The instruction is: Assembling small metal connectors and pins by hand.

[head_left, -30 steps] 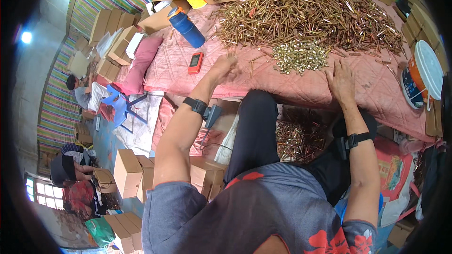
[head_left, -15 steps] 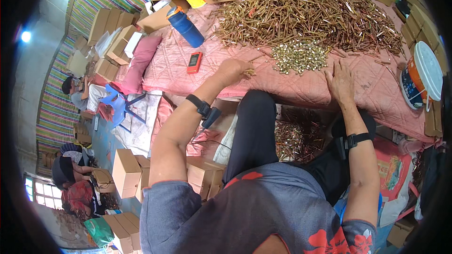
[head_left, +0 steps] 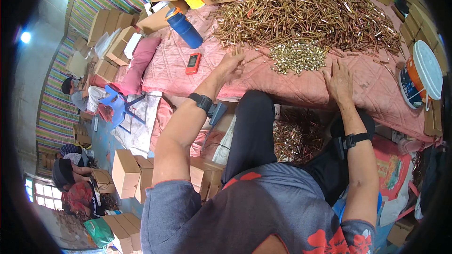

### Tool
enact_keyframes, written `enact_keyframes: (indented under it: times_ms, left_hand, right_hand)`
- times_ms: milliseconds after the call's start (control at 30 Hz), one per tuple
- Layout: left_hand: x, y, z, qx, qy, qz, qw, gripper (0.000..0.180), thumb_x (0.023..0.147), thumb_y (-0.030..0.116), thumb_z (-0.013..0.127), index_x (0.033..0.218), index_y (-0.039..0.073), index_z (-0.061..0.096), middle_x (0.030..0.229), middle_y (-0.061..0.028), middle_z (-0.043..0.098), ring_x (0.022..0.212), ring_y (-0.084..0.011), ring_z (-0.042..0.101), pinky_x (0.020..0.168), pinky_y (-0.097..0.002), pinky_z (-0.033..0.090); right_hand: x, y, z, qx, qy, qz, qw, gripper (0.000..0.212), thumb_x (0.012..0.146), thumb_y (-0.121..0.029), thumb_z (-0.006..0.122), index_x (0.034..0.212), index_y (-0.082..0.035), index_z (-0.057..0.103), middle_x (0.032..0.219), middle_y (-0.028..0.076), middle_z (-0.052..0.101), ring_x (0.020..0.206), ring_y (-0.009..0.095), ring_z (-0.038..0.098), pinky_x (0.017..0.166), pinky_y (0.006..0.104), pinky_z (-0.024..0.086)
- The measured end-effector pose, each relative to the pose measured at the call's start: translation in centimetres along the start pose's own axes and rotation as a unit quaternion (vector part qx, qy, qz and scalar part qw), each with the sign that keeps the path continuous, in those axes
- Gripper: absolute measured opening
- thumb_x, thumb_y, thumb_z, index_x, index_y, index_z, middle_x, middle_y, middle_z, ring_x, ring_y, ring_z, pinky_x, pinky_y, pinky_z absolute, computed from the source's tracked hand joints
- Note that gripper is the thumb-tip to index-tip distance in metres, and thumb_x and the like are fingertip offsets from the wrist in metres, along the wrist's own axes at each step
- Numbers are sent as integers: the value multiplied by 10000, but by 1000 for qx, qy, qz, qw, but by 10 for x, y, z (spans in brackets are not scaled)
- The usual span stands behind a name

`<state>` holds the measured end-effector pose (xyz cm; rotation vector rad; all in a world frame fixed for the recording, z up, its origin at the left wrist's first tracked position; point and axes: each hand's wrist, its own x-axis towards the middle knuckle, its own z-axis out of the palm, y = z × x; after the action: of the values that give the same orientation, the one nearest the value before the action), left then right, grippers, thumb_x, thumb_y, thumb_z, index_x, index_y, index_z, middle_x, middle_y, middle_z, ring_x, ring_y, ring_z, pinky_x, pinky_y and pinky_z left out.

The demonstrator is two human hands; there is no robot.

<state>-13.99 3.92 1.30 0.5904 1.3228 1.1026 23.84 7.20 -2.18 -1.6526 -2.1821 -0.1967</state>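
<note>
My left hand (head_left: 229,66) is raised over the pink quilted cover (head_left: 176,77), its fingers closed on a small bunch of slim brownish-gold tubes (head_left: 238,52) whose ends stick up past the fingertips. To its right a low heap of small shiny gold-and-silver pieces (head_left: 297,57) lies on the cover, too small to name. One loose tube (head_left: 254,58) rests between that heap and the hand. My right hand (head_left: 339,83) lies flat on the cover, right of the heap, fingers stretched out and holding nothing. Behind both, a large pile of similar tubes (head_left: 306,11) spreads across the cover.
A blue bottle (head_left: 186,29) and a red handheld device (head_left: 193,63) stand and lie at left. A white-lidded bucket (head_left: 426,73) is at the right edge. Cardboard boxes (head_left: 127,174) sit at left; more tubes (head_left: 296,136) lie below the cover's edge. Other people (head_left: 77,183) sit far left.
My left hand has turned from pointing rightward to pointing away from me, and the tube bunch now stands up from its fingers. My right hand stays on the cover.
</note>
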Motion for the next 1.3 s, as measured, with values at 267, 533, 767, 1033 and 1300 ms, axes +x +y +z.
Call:
enact_keyframes:
  times_ms: [267, 533, 767, 1033, 1300]
  left_hand:
    - [55, -22, -2, 393, 97, 238, 883, 111, 803, 136, 638, 853, 63, 569, 621, -78, 581, 470, -137, 513, 395, -274, 371]
    - [46, -11, 19, 490, 40, 159, 856, 192, 819, 174, 654, 917, 15, 611, 674, -91, 652, 550, -149, 623, 557, -288, 517]
    - [36, -20, -3, 649, 44, 132, 748, 201, 793, 145, 657, 927, 0, 621, 728, -107, 671, 629, -185, 656, 659, -316, 536]
    - [6, -25, -11, 358, 16, 183, 916, 227, 801, 61, 611, 1015, -3, 570, 919, -141, 654, 737, -226, 629, 609, -324, 504]
    - [-29, -39, -83, -206, 8, 70, 976, 99, 892, 53, 548, 982, 13, 556, 883, -137, 612, 691, -190, 585, 502, -234, 476]
  right_hand:
    - [4, -10, 1, 12, 3, -11, 1000, 609, 888, -430, 529, 1287, 25, 465, 1347, 193, 449, 1270, 318, 389, 1050, 424, 288]
    - [0, 3, 6, 4, 11, -2, 1000, 594, 887, -420, 529, 1287, 14, 468, 1346, 182, 453, 1263, 315, 397, 1044, 426, 295]
    - [1, 3, 5, -5, 7, -3, 1000, 602, 885, -423, 528, 1287, 20, 462, 1348, 179, 452, 1262, 309, 400, 1046, 422, 292]
    - [-2, 3, 4, 8, 16, 0, 1000, 588, 885, -425, 530, 1264, 21, 471, 1330, 185, 462, 1259, 316, 401, 1044, 429, 295]
    - [-2, 1, 3, 15, 15, 2, 1000, 575, 889, -419, 525, 1272, 6, 463, 1338, 185, 457, 1264, 315, 395, 1046, 434, 298]
